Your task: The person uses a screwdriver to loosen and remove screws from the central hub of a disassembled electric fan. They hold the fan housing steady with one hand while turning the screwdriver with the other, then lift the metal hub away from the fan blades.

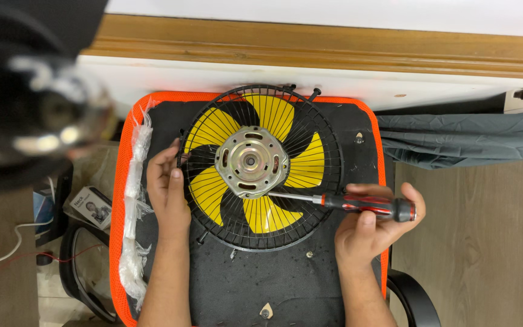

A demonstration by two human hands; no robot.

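Observation:
A round black wire fan guard [328, 158] with yellow blades [307, 166] and a bare metal motor plate [251, 161] lies flat on a black seat with an orange rim [116, 200]. My left hand [167, 184] grips the guard's left edge. My right hand [373, 221] holds a red and black screwdriver [364, 204]. Its shaft points left, and the tip rests at the lower right of the motor plate.
A wooden ledge [310, 42] and a white wall lie beyond the seat. Grey cloth [461, 139] lies at the right. Crumpled clear plastic [134, 200] runs along the seat's left edge. A blurred dark object [25, 97] fills the upper left. Loose screws [358, 138] lie on the seat.

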